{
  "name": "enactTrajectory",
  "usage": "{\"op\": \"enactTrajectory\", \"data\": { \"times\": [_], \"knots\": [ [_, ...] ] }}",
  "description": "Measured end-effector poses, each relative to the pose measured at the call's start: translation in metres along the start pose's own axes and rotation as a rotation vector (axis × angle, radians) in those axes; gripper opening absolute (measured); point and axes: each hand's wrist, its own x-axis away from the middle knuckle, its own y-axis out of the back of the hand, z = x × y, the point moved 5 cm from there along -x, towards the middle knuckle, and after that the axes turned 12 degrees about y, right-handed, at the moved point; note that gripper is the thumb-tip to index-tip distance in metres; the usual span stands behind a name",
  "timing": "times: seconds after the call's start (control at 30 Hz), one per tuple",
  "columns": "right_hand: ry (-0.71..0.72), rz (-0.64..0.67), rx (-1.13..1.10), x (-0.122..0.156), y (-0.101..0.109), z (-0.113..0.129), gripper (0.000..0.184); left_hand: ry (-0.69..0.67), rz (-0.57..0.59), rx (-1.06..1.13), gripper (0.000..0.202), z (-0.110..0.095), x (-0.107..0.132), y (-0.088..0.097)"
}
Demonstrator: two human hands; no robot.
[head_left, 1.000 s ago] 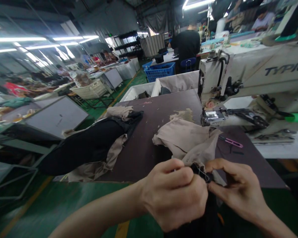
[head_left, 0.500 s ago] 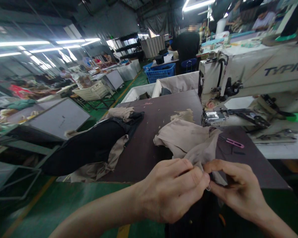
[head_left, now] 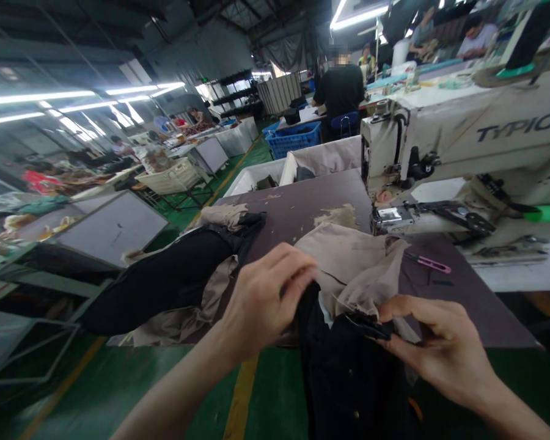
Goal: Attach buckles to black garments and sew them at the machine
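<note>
A black garment (head_left: 352, 379) with beige lining cloth (head_left: 352, 250) hangs over the table's near edge, the lining spread on the tabletop. My right hand (head_left: 440, 348) pinches the dark folded edge where the black and beige cloth meet. To the left, my left hand (head_left: 270, 299) is closed, thumb and fingertips together beside the lining's left edge; anything between them is too small to make out. Small round metal-coloured spots show on the black cloth. A pink-handled thread snipper (head_left: 433, 264) lies right of the lining.
A sewing machine (head_left: 462, 134) stands at the right of the brown table (head_left: 284, 226). Another black and beige garment (head_left: 165, 275) drapes over the table's left side. White bins (head_left: 252, 174) and a blue basket (head_left: 293, 142) stand beyond; a person in black (head_left: 341, 88) works further back.
My left hand has come away from the held edge, moving left and up. The dark folded edge it covered now shows. My right hand keeps its pinch in nearly the same place.
</note>
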Motion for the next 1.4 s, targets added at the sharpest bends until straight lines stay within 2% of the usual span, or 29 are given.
{"op": "enactTrajectory", "data": {
  "times": [0.1,0.2,0.37,0.47,0.6,0.77,1.03,1.17,1.3,1.4],
  "knots": [
    [0.001,-0.009,0.001,0.002,-0.001,-0.001,0.014,-0.28,0.089,0.187,0.009,-0.04,0.016,-0.003],
    [-0.011,-0.032,0.007,0.004,0.0,-0.005,0.018,-0.37,0.135,0.157,0.01,-0.057,0.019,-0.011],
    [-0.116,0.056,-0.043,0.008,-0.003,-0.015,0.02,-0.353,0.179,0.132,0.007,-0.053,0.015,-0.022],
    [-0.196,0.111,-0.12,0.01,-0.008,-0.02,0.022,-0.385,0.106,0.147,0.005,-0.049,0.022,-0.026],
    [-0.262,0.086,-0.31,0.01,-0.013,-0.025,0.026,-0.426,-0.017,0.152,0.011,-0.045,0.031,-0.029],
    [-0.291,0.059,-0.506,0.007,-0.018,-0.027,0.026,-0.371,-0.08,0.164,0.005,-0.044,0.028,-0.027],
    [-0.355,0.035,-0.82,0.005,-0.027,-0.032,0.039,-0.229,-0.025,0.355,0.005,-0.046,0.022,-0.032],
    [-0.335,0.034,-0.828,0.001,-0.027,-0.033,0.042,-0.119,-0.006,0.47,0.007,-0.046,0.02,-0.037],
    [-0.292,0.037,-0.748,-0.005,-0.025,-0.032,0.042,0.0,-0.009,0.566,0.025,-0.039,0.021,-0.041],
    [-0.261,0.033,-0.654,-0.006,-0.024,-0.034,0.044,0.075,0.04,0.564,0.033,-0.031,0.026,-0.049]
  ]
}}
